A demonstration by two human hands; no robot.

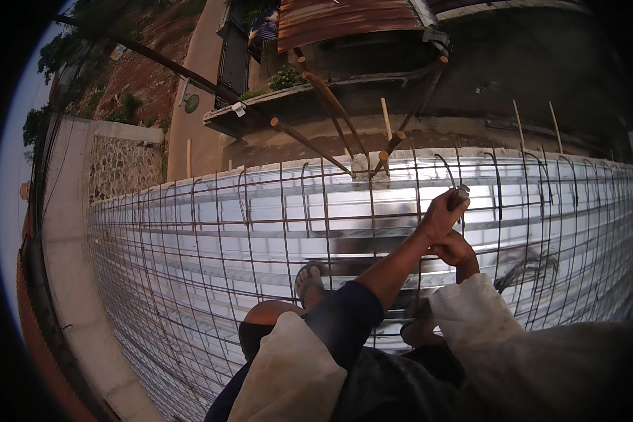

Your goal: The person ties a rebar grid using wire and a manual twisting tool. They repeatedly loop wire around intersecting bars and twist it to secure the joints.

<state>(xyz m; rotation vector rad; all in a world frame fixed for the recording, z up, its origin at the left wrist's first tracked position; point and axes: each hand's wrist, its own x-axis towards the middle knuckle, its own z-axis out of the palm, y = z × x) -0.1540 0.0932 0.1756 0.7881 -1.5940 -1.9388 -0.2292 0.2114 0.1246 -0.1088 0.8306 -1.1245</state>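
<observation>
My left hand [439,216] is closed around a short metal tool [459,196], whose blunt end points up and away from me; its exact kind is unclear. Just below, my right hand [455,249] is curled close to the left wrist, and what lies inside its fingers is hidden. Both are above a grid of steel reinforcing bars [327,217] over shiny corrugated metal decking [300,248]. Beside the tool rises a bent rebar end [445,164]. A loose bundle of thin wire [530,270] lies on the grid, to the right of my hands.
My sandalled foot [311,285] stands among the bars. Beyond the deck's concrete edge [290,163] is a drop to the ground. Wooden poles [343,113] rise there near a rusty metal roof [348,24]. A concrete ledge [74,316] runs along the left.
</observation>
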